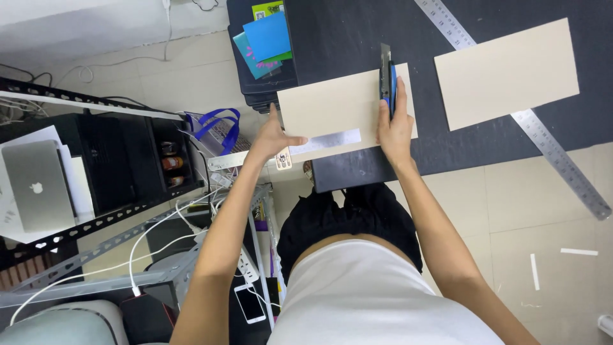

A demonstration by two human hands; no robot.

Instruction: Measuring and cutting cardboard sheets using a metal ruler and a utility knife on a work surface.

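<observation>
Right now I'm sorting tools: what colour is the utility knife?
Blue and black utility knife, in the right hand; head view.
</observation>
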